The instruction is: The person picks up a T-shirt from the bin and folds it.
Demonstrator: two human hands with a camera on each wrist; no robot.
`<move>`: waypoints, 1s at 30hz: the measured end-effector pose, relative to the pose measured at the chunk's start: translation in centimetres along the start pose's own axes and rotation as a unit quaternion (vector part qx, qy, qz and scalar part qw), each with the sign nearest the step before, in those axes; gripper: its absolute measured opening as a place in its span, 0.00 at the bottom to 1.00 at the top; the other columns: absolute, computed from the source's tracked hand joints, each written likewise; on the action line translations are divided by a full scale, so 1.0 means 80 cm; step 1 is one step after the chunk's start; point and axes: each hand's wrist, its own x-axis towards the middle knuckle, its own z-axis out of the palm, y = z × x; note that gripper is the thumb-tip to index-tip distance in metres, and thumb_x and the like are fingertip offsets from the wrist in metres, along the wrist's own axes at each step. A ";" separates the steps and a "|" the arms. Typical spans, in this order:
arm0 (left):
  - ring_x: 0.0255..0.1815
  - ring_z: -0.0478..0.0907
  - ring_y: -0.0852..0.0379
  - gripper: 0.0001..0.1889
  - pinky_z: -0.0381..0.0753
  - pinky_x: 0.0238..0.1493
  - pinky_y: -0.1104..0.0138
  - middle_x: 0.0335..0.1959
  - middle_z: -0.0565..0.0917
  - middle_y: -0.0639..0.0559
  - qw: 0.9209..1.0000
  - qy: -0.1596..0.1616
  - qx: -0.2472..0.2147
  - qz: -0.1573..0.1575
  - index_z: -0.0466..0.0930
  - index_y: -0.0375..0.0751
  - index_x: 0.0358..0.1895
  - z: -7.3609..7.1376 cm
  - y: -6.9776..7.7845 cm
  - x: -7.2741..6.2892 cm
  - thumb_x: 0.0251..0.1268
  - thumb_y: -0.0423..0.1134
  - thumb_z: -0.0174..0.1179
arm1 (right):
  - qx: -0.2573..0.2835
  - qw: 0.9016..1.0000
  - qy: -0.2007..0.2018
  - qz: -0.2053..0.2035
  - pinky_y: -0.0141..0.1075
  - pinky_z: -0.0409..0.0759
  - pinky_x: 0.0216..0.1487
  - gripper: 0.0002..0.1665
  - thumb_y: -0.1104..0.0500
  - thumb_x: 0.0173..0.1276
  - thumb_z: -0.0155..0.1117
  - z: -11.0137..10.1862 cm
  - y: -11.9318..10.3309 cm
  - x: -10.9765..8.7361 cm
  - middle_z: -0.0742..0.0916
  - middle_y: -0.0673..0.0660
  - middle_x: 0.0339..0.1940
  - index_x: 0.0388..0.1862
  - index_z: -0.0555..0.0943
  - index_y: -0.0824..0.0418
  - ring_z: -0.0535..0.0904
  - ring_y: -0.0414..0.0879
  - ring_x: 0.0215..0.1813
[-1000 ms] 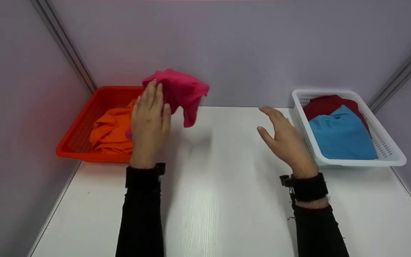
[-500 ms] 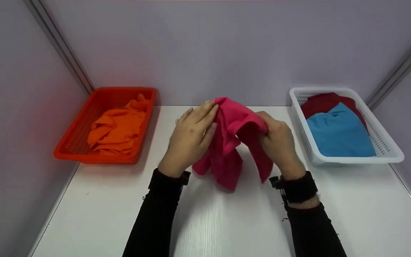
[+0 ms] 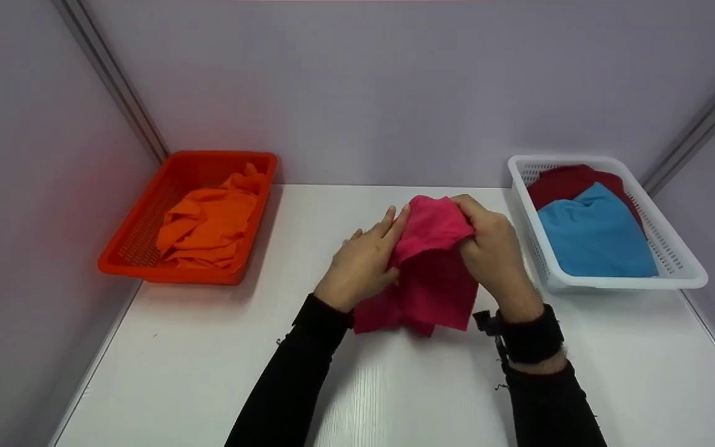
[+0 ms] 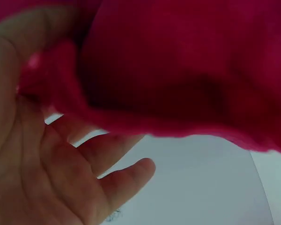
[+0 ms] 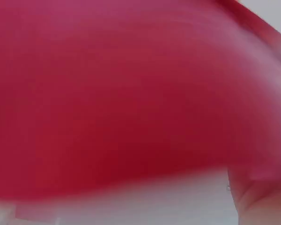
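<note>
A pink cloth (image 3: 435, 273) hangs in loose folds between my two hands over the middle of the white table. My left hand (image 3: 362, 264) pinches its left side; in the left wrist view the thumb lies over a fold of the pink cloth (image 4: 178, 61) while the other fingers spread below. On the right, my right hand (image 3: 495, 254) grips the upper right edge with curled fingers. The pink cloth (image 5: 112, 103) fills most of the right wrist view, blurred, and hides most of that hand.
At the back left stands an orange basket (image 3: 123, 268) with a crumpled orange cloth (image 3: 208, 223) inside. A white basket (image 3: 627, 283) at the back right holds a blue cloth (image 3: 599, 239) and a dark red cloth (image 3: 581, 177). Grey walls enclose the table (image 3: 165, 360).
My left hand has carried the pink cloth from beside the orange basket rightward to the middle. My right hand, earlier open and apart, has taken hold of it, and the cloth now hangs more spread.
</note>
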 end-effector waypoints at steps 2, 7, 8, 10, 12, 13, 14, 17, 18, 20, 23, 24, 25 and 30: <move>0.81 0.87 0.38 0.46 0.86 0.83 0.39 0.91 0.77 0.45 0.999 0.012 -0.004 -0.030 0.62 0.52 0.97 -0.002 -0.013 0.001 0.81 0.34 0.73 | 0.012 1.000 0.009 0.012 0.37 0.89 0.64 0.14 0.67 0.85 0.67 -0.006 0.003 -0.001 0.98 0.61 0.55 0.64 0.92 0.63 0.95 0.57 0.56; 0.51 0.96 0.41 0.20 0.97 0.55 0.44 0.55 0.97 0.43 0.994 0.061 -0.031 -0.090 0.88 0.47 0.69 -0.027 -0.048 -0.008 0.81 0.27 0.65 | 0.015 0.998 0.019 0.063 0.36 0.89 0.66 0.16 0.63 0.89 0.67 -0.022 0.019 -0.003 0.97 0.64 0.61 0.69 0.91 0.62 0.94 0.61 0.58; 0.49 0.95 0.41 0.18 0.97 0.53 0.44 0.53 0.97 0.44 0.991 0.081 -0.040 -0.096 0.88 0.47 0.67 -0.034 -0.053 -0.011 0.81 0.28 0.64 | -0.007 0.997 0.020 0.080 0.43 0.92 0.65 0.17 0.63 0.89 0.66 -0.024 0.023 -0.002 0.97 0.65 0.62 0.70 0.91 0.61 0.95 0.63 0.57; 0.48 0.95 0.41 0.17 0.97 0.54 0.44 0.54 0.97 0.45 0.985 0.130 -0.061 -0.099 0.88 0.49 0.67 -0.046 -0.059 -0.016 0.84 0.29 0.63 | -0.062 0.991 0.003 0.118 0.60 0.93 0.60 0.20 0.64 0.87 0.65 -0.028 0.032 0.000 0.96 0.68 0.62 0.72 0.89 0.59 0.94 0.67 0.57; 0.51 0.95 0.42 0.17 0.96 0.57 0.45 0.57 0.97 0.47 0.976 0.183 -0.079 -0.088 0.89 0.49 0.68 -0.055 -0.059 -0.020 0.85 0.30 0.63 | -0.104 0.983 -0.040 0.146 0.70 0.91 0.63 0.26 0.66 0.83 0.66 -0.029 0.038 0.003 0.94 0.70 0.67 0.77 0.85 0.59 0.93 0.71 0.62; 0.53 0.95 0.42 0.17 0.96 0.59 0.45 0.58 0.97 0.47 0.972 0.205 -0.087 -0.078 0.89 0.49 0.68 -0.058 -0.057 -0.021 0.86 0.30 0.63 | -0.120 0.979 -0.070 0.150 0.73 0.90 0.67 0.31 0.67 0.81 0.68 -0.029 0.040 0.004 0.92 0.70 0.71 0.81 0.82 0.58 0.91 0.72 0.66; 0.54 0.95 0.43 0.17 0.96 0.61 0.46 0.59 0.97 0.48 0.968 0.223 -0.089 -0.068 0.89 0.49 0.69 -0.060 -0.054 -0.022 0.86 0.31 0.63 | -0.124 0.976 -0.104 0.145 0.73 0.88 0.71 0.36 0.68 0.80 0.69 -0.027 0.040 0.005 0.89 0.69 0.76 0.85 0.79 0.57 0.88 0.72 0.71; 0.59 0.96 0.44 0.19 0.96 0.65 0.49 0.62 0.97 0.47 0.964 0.254 -0.074 -0.026 0.89 0.46 0.70 -0.060 -0.037 -0.024 0.85 0.29 0.65 | -0.070 0.973 -0.196 0.105 0.74 0.76 0.87 0.51 0.59 0.80 0.78 -0.014 0.030 0.005 0.75 0.64 0.92 0.96 0.65 0.53 0.73 0.68 0.90; 0.59 0.96 0.45 0.19 0.96 0.66 0.49 0.62 0.97 0.47 0.964 0.255 -0.067 -0.007 0.89 0.46 0.71 -0.058 -0.030 -0.024 0.84 0.29 0.66 | -0.046 0.971 -0.216 0.087 0.74 0.74 0.89 0.55 0.54 0.81 0.80 -0.008 0.024 0.004 0.71 0.62 0.95 0.98 0.61 0.50 0.69 0.67 0.92; 0.58 0.96 0.45 0.20 0.97 0.66 0.50 0.61 0.97 0.46 0.966 0.253 -0.050 0.034 0.89 0.45 0.71 -0.053 -0.017 -0.025 0.82 0.27 0.67 | -0.014 0.968 -0.241 0.065 0.74 0.75 0.89 0.61 0.44 0.81 0.81 0.007 0.009 0.001 0.69 0.60 0.97 1.01 0.55 0.44 0.69 0.64 0.93; 0.58 0.97 0.47 0.22 0.97 0.65 0.51 0.59 0.98 0.47 0.965 0.244 -0.032 0.089 0.90 0.45 0.70 -0.046 -0.001 -0.025 0.79 0.25 0.69 | -0.020 0.973 -0.224 0.051 0.70 0.88 0.76 0.54 0.44 0.84 0.78 0.027 -0.011 -0.005 0.84 0.61 0.85 0.99 0.60 0.41 0.85 0.62 0.77; 0.57 0.98 0.47 0.21 0.98 0.64 0.51 0.58 0.98 0.48 0.964 0.243 -0.027 0.100 0.91 0.46 0.69 -0.044 0.002 -0.025 0.79 0.26 0.71 | -0.033 0.976 -0.208 0.051 0.67 0.91 0.69 0.48 0.47 0.85 0.76 0.032 -0.014 -0.006 0.90 0.62 0.76 0.96 0.66 0.43 0.89 0.60 0.67; 0.56 0.98 0.48 0.21 0.98 0.63 0.51 0.57 0.99 0.50 0.963 0.246 -0.022 0.106 0.91 0.47 0.68 -0.042 0.004 -0.024 0.78 0.27 0.73 | -0.046 0.979 -0.189 0.055 0.63 0.92 0.62 0.41 0.52 0.86 0.74 0.036 -0.016 -0.007 0.93 0.62 0.68 0.93 0.72 0.45 0.90 0.59 0.58; 0.59 0.96 0.48 0.27 0.95 0.62 0.47 0.60 0.97 0.51 0.962 0.254 -0.025 0.096 0.86 0.49 0.75 -0.036 0.001 -0.018 0.78 0.41 0.81 | -0.029 0.994 -0.071 0.074 0.48 0.84 0.50 0.22 0.67 0.83 0.66 0.035 -0.016 -0.006 0.98 0.59 0.51 0.70 0.88 0.54 0.81 0.51 0.41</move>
